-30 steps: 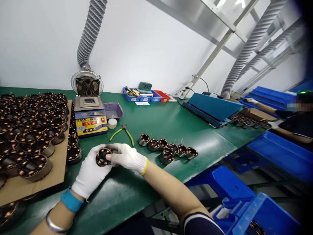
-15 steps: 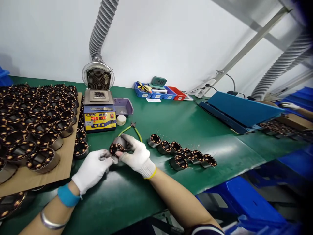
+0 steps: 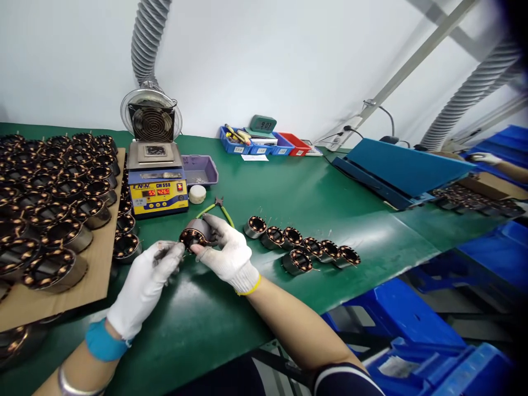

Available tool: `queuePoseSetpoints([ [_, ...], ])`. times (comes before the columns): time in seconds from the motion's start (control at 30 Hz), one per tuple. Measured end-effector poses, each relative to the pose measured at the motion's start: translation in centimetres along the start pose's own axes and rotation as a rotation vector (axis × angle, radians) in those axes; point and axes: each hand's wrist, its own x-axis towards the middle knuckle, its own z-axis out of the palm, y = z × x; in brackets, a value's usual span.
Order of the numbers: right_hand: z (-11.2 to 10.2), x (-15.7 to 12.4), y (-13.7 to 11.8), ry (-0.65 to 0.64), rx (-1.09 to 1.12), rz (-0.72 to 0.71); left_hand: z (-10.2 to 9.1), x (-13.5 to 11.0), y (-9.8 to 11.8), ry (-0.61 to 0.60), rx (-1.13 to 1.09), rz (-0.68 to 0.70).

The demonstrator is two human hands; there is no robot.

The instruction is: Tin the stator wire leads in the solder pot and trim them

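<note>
My right hand point(image 3: 229, 253), in a white glove with a yellow cuff edge, is closed round a motor stator point(image 3: 197, 230), a steel ring with copper windings inside. Its thumb sits at the ring's front opening and the other fingers lie over the top. Just left of that opening, my gloved left hand point(image 3: 150, 275) has thumb and fingertips pinched together close to the rim. Whatever lies between those fingertips is too small to make out. Green-handled cutters point(image 3: 218, 204) lie on the bench behind the stator.
Many stators stand on a cardboard sheet point(image 3: 97, 286) at left. Several more stators point(image 3: 299, 262) with upright wires stand right of my hand. Behind are a yellow-blue solder pot point(image 3: 159, 204), a purple tray point(image 3: 208, 170), small bins point(image 3: 258, 148) and a blue panel point(image 3: 400, 165). A co-worker's gloved hand point(image 3: 487, 159) shows far right.
My left hand has drawn slightly back and left from the stator's rim, its fingers turned more upward. My right hand still holds the stator. The whole view has shifted a little.
</note>
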Motion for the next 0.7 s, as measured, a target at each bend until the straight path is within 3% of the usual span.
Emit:
queuePoseSetpoints([
  [0.1,0.1,0.0,0.1,0.002,-0.016,0.013,-0.1,-0.6,0.3,0.133,-0.018,-0.006],
  [0.23,0.2,0.7,0.4,0.022,0.107,0.034,-0.9,-1.6,0.5,0.431,-0.229,0.085],
  [0.3,0.2,1.9,0.2,0.03,0.108,0.026,-1.0,-1.8,0.5,0.496,-0.304,0.082],
  [0.4,0.2,5.7,-1.6,0.057,-0.072,-0.081,-0.3,-1.8,0.4,0.354,-0.212,0.061],
  [0.5,0.8,11.6,-5.1,0.125,-0.425,-0.216,1.0,-2.2,0.1,0.146,0.054,0.115],
  [0.6,2.4,17.9,-8.8,0.134,-0.784,-0.292,2.1,-2.6,-0.5,0.017,0.375,0.321],
  [0.7,4.6,22.8,-11.0,0.077,-1.027,-0.328,2.4,-2.8,-1.3,0.052,0.656,0.611],
])
